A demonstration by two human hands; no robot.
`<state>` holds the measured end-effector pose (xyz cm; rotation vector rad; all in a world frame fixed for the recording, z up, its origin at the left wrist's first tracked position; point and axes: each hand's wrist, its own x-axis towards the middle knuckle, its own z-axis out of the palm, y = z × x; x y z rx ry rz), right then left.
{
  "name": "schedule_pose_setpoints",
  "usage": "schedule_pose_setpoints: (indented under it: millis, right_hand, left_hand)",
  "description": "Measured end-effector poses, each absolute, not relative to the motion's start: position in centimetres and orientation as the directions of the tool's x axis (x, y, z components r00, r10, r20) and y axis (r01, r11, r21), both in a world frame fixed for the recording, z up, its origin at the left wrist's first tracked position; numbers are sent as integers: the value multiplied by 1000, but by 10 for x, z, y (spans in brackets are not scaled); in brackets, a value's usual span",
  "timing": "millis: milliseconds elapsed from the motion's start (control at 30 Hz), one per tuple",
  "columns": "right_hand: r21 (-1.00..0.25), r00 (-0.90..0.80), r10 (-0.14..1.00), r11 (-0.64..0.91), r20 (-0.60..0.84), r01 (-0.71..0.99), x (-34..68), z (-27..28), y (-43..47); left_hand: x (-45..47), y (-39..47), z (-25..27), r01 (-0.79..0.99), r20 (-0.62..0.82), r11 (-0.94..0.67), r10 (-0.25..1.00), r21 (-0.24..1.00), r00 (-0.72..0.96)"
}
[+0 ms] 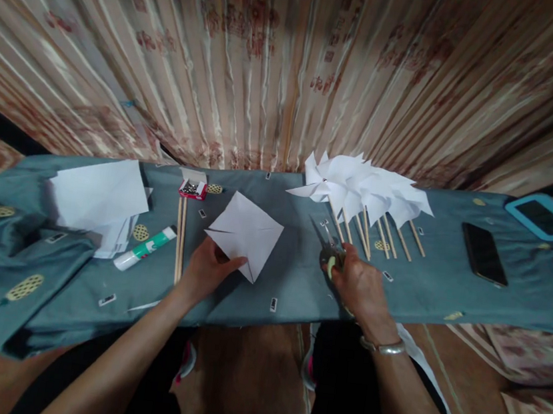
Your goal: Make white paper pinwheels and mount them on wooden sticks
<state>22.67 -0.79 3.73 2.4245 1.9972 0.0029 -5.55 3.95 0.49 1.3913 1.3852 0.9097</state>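
Note:
My left hand (211, 267) pinches the near left edge of a square white sheet of paper (248, 230), thumb on top and fingers underneath. Slits run inward from the sheet's corners, at least at the left and near ones. To the right, my right hand (359, 281) is closed round the handles of a pair of scissors (334, 254), whose blades point away from me, apart from the paper. Just beyond the scissors lie several white paper pinwheels (360, 184), overlapping in a row, their wooden sticks (386, 237) towards me.
At the left are a stack of white paper (101, 195), a glue stick (145, 249), two wooden sticks (180, 239) and a small red box of metal pins (193, 187). A black phone (484, 252) and a blue-framed tablet (546, 216) lie right. A curtain (273, 65) hangs behind the cloth-covered table (292, 283).

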Motion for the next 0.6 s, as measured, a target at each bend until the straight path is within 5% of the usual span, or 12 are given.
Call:
schedule_pose_setpoints:
  millis: [100,200,333,600]
  right_hand:
    - [11,187,982,-187,-6,982,228,36,-8]
    - [5,168,986,-168,-12,986,230,34,-9]
    - [-29,122,992,-122,16,992,231,32,-9]
    - [63,108,992,-111,59,992,227,37,-12]
  left_hand:
    - [-73,39,6,288,-59,57,998,956,-3]
    - [-87,38,7,505,197,-143,979,851,-55]
    - [-89,35,5,667,482,-509,840,544,248]
    - [-65,25,-13,615,380,-651,759,446,528]
